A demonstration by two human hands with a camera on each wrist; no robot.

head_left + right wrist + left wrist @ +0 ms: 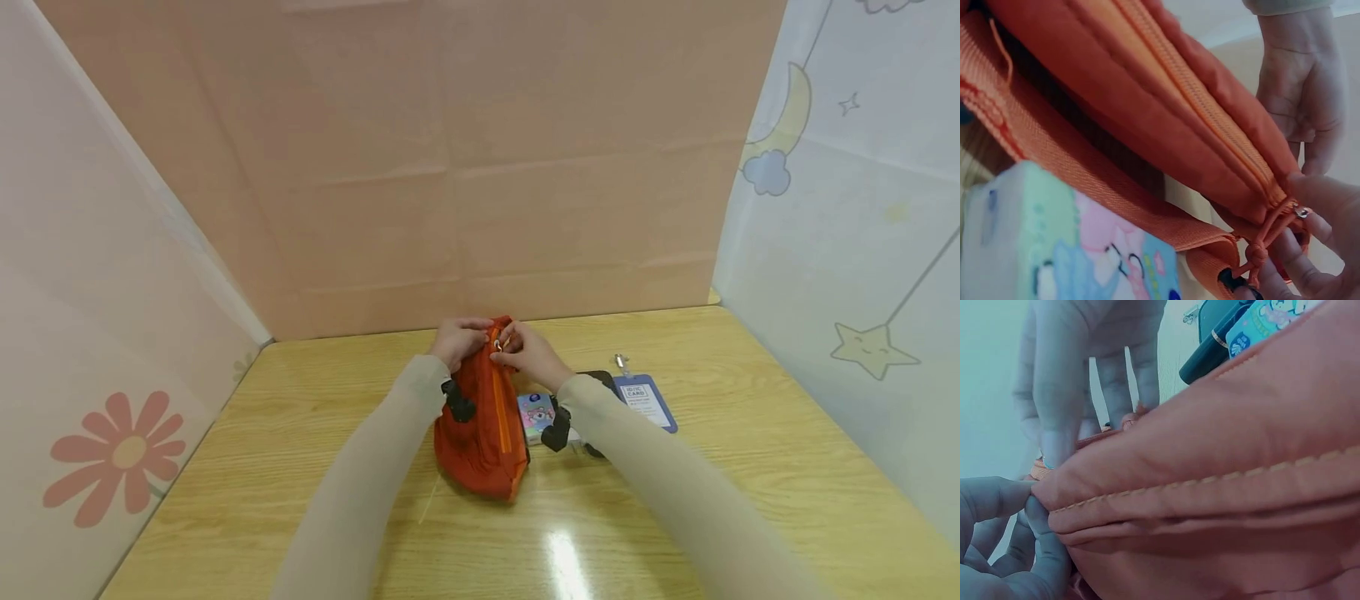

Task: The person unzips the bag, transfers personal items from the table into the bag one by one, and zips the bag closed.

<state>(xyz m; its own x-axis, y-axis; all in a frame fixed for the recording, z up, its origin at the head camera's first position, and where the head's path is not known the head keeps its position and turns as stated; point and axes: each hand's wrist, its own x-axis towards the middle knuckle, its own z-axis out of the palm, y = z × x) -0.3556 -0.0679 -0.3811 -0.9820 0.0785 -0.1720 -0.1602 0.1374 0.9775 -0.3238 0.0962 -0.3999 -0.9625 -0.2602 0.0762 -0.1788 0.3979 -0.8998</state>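
Note:
An orange-red zippered bag (476, 450) stands on the table, its long zipper (501, 408) facing up and its teeth meeting along the part in view. At the bag's far end my left hand (455, 342) pinches the fabric between thumb and finger, as the left wrist view shows. My right hand (532, 357) is at the same end, its fingers around the corded zipper pull (1257, 253). An orange webbing strap (1104, 169) hangs along the bag's side. Whatever is inside the bag is hidden.
Right of the bag lies a colourful printed tissue pack (536, 414), partly behind my right wrist. Beyond it are a black item (596, 377), mostly covered by my sleeve, and a blue ID card holder (645, 402) with a metal clip. A backdrop (450, 208) stands behind the table.

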